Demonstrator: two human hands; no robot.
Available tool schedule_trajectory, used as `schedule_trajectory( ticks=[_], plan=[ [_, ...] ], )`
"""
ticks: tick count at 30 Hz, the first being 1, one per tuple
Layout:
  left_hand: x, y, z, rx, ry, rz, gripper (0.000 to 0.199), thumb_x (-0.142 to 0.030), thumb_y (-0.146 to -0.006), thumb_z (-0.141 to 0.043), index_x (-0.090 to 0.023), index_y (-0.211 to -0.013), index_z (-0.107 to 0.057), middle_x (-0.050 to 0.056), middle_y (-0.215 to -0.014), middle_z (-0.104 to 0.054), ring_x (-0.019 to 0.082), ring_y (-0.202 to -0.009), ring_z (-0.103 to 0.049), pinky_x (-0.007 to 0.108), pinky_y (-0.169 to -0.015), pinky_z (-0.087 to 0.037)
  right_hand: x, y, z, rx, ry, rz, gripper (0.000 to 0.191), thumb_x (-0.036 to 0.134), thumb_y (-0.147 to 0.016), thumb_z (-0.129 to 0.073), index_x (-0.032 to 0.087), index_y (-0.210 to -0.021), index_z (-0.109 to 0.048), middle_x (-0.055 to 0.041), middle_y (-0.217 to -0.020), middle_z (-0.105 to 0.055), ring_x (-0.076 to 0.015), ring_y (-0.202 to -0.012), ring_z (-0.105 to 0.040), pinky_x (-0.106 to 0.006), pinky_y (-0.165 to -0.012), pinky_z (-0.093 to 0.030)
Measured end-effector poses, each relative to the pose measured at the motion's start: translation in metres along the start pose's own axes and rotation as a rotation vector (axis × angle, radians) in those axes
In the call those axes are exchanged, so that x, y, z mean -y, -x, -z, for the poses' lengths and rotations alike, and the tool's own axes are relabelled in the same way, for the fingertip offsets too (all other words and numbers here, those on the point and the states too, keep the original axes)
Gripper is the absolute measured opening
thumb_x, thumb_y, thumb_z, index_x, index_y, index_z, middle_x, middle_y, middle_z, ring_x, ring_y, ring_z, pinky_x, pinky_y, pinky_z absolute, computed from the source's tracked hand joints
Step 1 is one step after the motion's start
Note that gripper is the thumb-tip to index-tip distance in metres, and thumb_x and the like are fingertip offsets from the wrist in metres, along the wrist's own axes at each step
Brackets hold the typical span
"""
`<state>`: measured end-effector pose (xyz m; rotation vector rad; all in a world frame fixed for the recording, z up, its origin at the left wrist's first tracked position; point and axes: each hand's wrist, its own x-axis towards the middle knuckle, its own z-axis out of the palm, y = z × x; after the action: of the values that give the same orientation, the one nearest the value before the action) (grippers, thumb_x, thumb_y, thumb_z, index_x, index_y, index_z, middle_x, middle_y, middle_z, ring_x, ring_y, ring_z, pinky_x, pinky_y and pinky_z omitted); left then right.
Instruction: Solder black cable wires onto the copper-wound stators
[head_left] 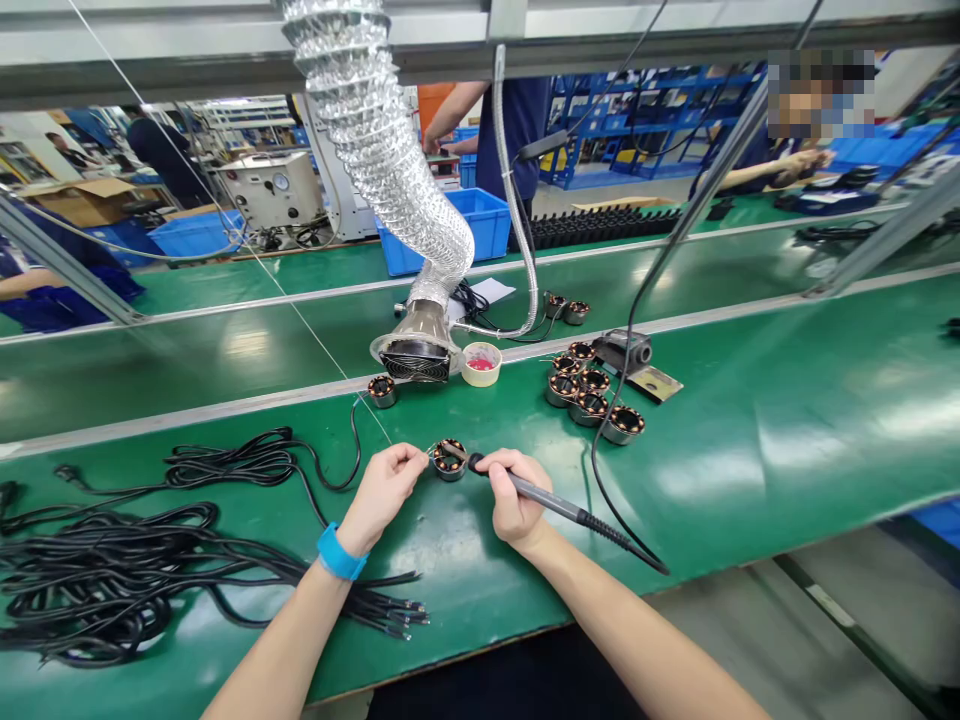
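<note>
A round motor stator (pixel 449 470) with copper windings sits on the green bench mat in front of me. My right hand (pixel 516 495) is closed around the handle of a soldering iron (pixel 559 503), its tip reaching over the stator from the right. At the stator's left side, my left hand (pixel 390 485) pinches a thin solder wire (pixel 319 340) that comes down from the upper left. Whether tip and wire touch is too small to tell. Another stator (pixel 382 391) stands behind, with a black cable beside it.
Coiled black cables (pixel 97 570) cover the left of the bench. A fume-extraction duct (pixel 416 330) hangs behind the stator, near a small tub (pixel 481 364). Several stators (pixel 589 400) and an iron stand (pixel 628 352) are at the right. Co-workers stand across the bench.
</note>
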<state>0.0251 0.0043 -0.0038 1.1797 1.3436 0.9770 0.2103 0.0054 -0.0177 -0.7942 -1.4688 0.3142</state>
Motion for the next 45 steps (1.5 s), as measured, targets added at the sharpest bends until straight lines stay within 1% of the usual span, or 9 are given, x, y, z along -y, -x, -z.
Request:
schedule_trajectory(
  ticks=[9, 13, 16, 19, 23, 26, 34, 39, 45],
  plan=[
    [-0.001, 0.001, 0.0, 0.007, 0.023, 0.015, 0.037, -0.05, -0.079, -0.066, -0.015, -0.075, -0.056, -0.007, -0.055, -0.039, 0.007, -0.049, -0.03, 0.022, -0.046, -0.02, -0.004, -0.008, 0.0, 0.008, 0.087, 0.065, 0.021, 0.018, -0.089, -0.048, 0.02, -0.077, -0.064, 0.0002, -0.067, -0.068, -0.0145, -0.058, -0.064, -0.028, -0.059, -0.051],
    [-0.002, 0.0, 0.0, 0.019, 0.004, 0.021, 0.038, -0.053, -0.081, -0.063, -0.016, -0.074, -0.057, -0.006, -0.05, -0.041, 0.008, -0.047, -0.032, 0.021, -0.046, -0.024, -0.009, -0.009, 0.0, 0.038, 0.134, 0.124, 0.018, 0.017, -0.089, -0.048, 0.02, -0.084, -0.065, -0.0007, -0.07, -0.069, -0.0146, -0.059, -0.064, -0.029, -0.06, -0.051],
    [-0.003, 0.0, 0.001, 0.031, -0.005, 0.006, 0.041, -0.056, -0.083, -0.061, -0.016, -0.074, -0.056, -0.006, -0.051, -0.043, 0.008, -0.046, -0.036, 0.021, -0.046, -0.028, -0.016, -0.01, -0.002, 0.157, 0.158, 0.183, 0.018, 0.015, -0.09, -0.05, 0.02, -0.097, -0.066, -0.0023, -0.078, -0.07, -0.0145, -0.062, -0.063, -0.029, -0.062, -0.051],
    [-0.003, -0.001, 0.001, 0.035, 0.042, 0.035, 0.043, -0.059, -0.082, -0.062, -0.017, -0.074, -0.054, -0.007, -0.054, -0.041, 0.007, -0.044, -0.032, 0.02, -0.043, -0.023, -0.022, -0.012, -0.007, 0.35, 0.218, 0.189, 0.025, 0.016, -0.091, -0.053, 0.021, -0.113, -0.065, -0.0058, -0.088, -0.069, -0.0167, -0.074, -0.064, -0.032, -0.07, -0.054],
    [-0.003, -0.002, 0.001, 0.016, 0.116, 0.07, 0.046, -0.061, -0.079, -0.065, -0.016, -0.079, -0.056, -0.009, -0.057, -0.033, 0.005, -0.045, -0.023, 0.019, -0.042, -0.014, -0.028, -0.013, -0.013, 0.56, 0.216, 0.095, 0.047, 0.025, -0.087, -0.065, 0.024, -0.133, -0.056, -0.012, -0.115, -0.06, -0.0237, -0.103, -0.061, -0.042, -0.089, -0.055],
    [-0.003, -0.004, 0.0, -0.019, 0.135, 0.084, 0.049, -0.063, -0.078, -0.066, -0.015, -0.078, -0.055, -0.009, -0.057, -0.029, 0.004, -0.046, -0.019, 0.019, -0.042, -0.011, -0.032, -0.012, -0.015, 0.664, 0.097, 0.005, 0.053, 0.02, -0.088, -0.063, 0.026, -0.139, -0.049, -0.011, -0.124, -0.052, -0.0196, -0.101, -0.061, -0.037, -0.089, -0.056],
    [-0.003, -0.009, 0.011, -0.022, 0.257, 0.175, 0.048, -0.061, -0.074, -0.07, -0.016, -0.075, -0.052, -0.011, -0.056, -0.024, 0.003, -0.043, -0.013, 0.02, -0.041, -0.005, -0.027, -0.012, -0.014, 0.617, -0.072, -0.207, 0.058, 0.017, -0.082, -0.068, 0.029, -0.135, -0.048, -0.0063, -0.121, -0.047, -0.0148, -0.097, -0.061, -0.032, -0.091, -0.054],
    [-0.001, -0.012, 0.024, 0.055, 0.247, 0.216, 0.045, -0.055, -0.074, -0.074, -0.015, -0.072, -0.054, -0.009, -0.058, -0.031, 0.003, -0.044, -0.017, 0.021, -0.042, -0.006, -0.028, -0.012, -0.013, 0.609, -0.044, -0.167, 0.054, 0.013, -0.082, -0.066, 0.028, -0.131, -0.05, -0.0065, -0.12, -0.047, -0.0153, -0.095, -0.06, -0.031, -0.089, -0.053],
    [0.001, -0.014, 0.03, 0.127, 0.249, 0.229, 0.043, -0.051, -0.071, -0.079, -0.013, -0.072, -0.058, -0.006, -0.062, -0.04, 0.002, -0.046, -0.017, 0.022, -0.044, -0.006, -0.027, -0.016, -0.003, 0.681, -0.021, -0.182, 0.057, 0.009, -0.081, -0.062, 0.027, -0.133, -0.047, -0.0077, -0.122, -0.045, -0.0121, -0.084, -0.059, -0.028, -0.081, -0.053]
  ],
)
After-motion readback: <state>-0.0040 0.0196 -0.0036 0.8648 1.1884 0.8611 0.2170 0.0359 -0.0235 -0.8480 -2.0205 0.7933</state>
